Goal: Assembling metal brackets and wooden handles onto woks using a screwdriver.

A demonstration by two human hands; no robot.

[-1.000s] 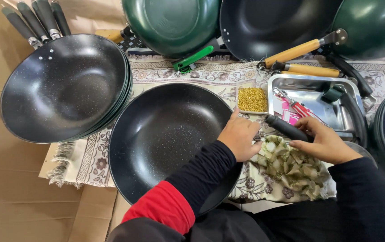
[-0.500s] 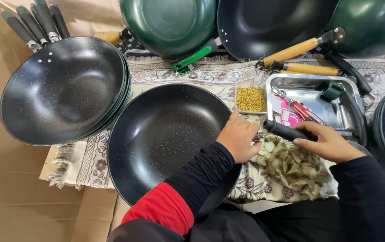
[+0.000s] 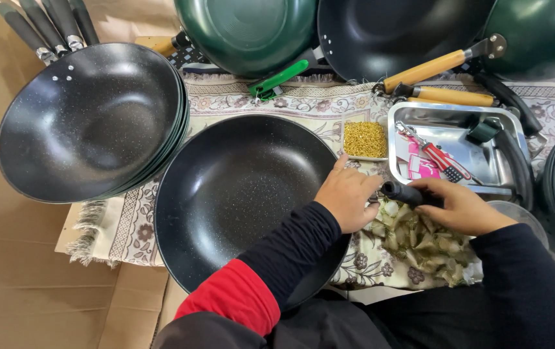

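Observation:
A black speckled wok point(image 3: 239, 194) lies on a patterned cloth in front of me. My left hand point(image 3: 345, 197) rests on its right rim, fingers curled against the edge. My right hand point(image 3: 462, 207) grips a black pan handle point(image 3: 407, 192) whose end points toward the wok's rim. Below both hands lies a heap of crumpled pale wrappers point(image 3: 429, 242).
A stack of black woks point(image 3: 93, 119) sits at the left with several dark handles behind it. Green and black pans point(image 3: 251, 29) lean at the back. A steel tray point(image 3: 507, 129) holds a screwdriver; a small dish of gold screws point(image 3: 365, 139) stands beside it.
My right hand has drawn the black handle leftward, closer to the wok's rim. My left hand stays on the rim.

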